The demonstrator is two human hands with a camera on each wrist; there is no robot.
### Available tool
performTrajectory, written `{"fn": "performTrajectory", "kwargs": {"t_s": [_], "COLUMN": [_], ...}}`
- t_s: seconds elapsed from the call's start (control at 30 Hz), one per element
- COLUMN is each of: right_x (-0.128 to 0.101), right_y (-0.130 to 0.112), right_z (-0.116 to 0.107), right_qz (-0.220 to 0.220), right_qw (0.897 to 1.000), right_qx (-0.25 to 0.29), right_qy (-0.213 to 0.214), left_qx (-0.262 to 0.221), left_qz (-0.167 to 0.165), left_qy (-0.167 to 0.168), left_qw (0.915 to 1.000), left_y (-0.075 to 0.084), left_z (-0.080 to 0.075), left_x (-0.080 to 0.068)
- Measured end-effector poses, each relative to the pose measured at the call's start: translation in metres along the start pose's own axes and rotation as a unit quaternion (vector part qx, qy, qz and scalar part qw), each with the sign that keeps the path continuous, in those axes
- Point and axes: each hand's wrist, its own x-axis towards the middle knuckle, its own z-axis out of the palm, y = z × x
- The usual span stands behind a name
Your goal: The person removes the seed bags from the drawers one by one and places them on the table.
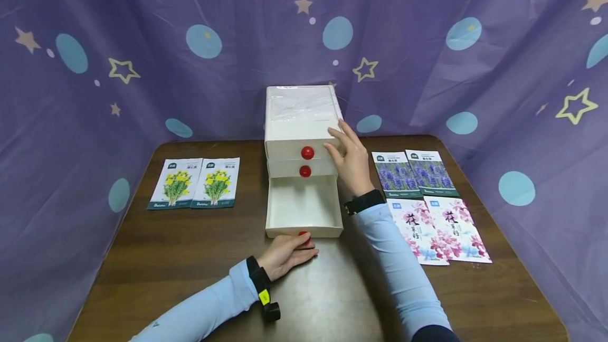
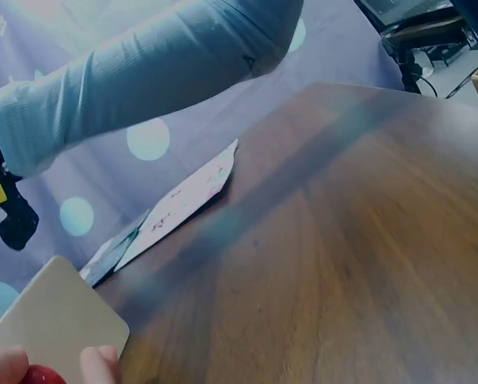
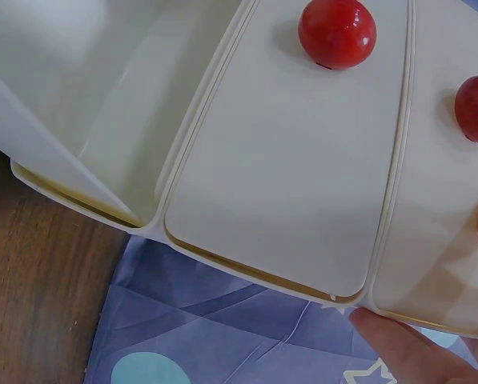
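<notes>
A small white cabinet (image 1: 304, 104) with three drawers stands at the back of the table. Its bottom drawer (image 1: 304, 207) is pulled out, and nothing lies inside. My left hand (image 1: 285, 256) pinches the red round knob (image 2: 43, 375) of that drawer, with fingers on both sides of it. At the cabinet's upper right edge, my right hand (image 1: 352, 163) rests with its fingers spread over the top and side. The middle drawer (image 3: 287, 152) and the top drawer (image 3: 439, 216) are closed, each with a red knob.
Two yellow-flower seed packets (image 1: 195, 183) lie to the left on the brown table (image 1: 199, 247). To the right are two purple-flower packets (image 1: 410, 173) and, nearer, two pink-flower packets (image 1: 439, 231). A purple patterned curtain (image 1: 404, 67) hangs behind the table and at both sides.
</notes>
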Motion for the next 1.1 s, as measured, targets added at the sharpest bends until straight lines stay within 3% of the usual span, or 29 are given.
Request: {"fn": "performTrajectory", "kwargs": {"t_s": [0.3, 0.53, 0.83, 1.1], "right_x": [0.0, -0.001, -0.002, 0.0], "right_y": [0.002, 0.001, 0.001, -0.001], "right_z": [-0.001, 0.001, 0.002, 0.0], "right_qz": [0.001, -0.003, -0.01, -0.017], "right_qw": [1.0, 1.0, 1.0, 1.0], "right_qx": [-0.011, 0.0, 0.0, -0.004], "right_qy": [0.006, 0.006, 0.003, 0.006], "left_qx": [-0.001, -0.012, -0.04, -0.008], "left_qz": [0.016, 0.048, 0.073, 0.067], "left_qy": [0.006, 0.046, 0.093, 0.095], "left_qw": [0.9999, 0.9977, 0.9921, 0.9932], "left_y": [0.013, 0.035, 0.057, 0.065], "left_z": [0.015, 0.023, 0.017, 0.013], "left_x": [0.009, 0.039, 0.081, 0.092]}}
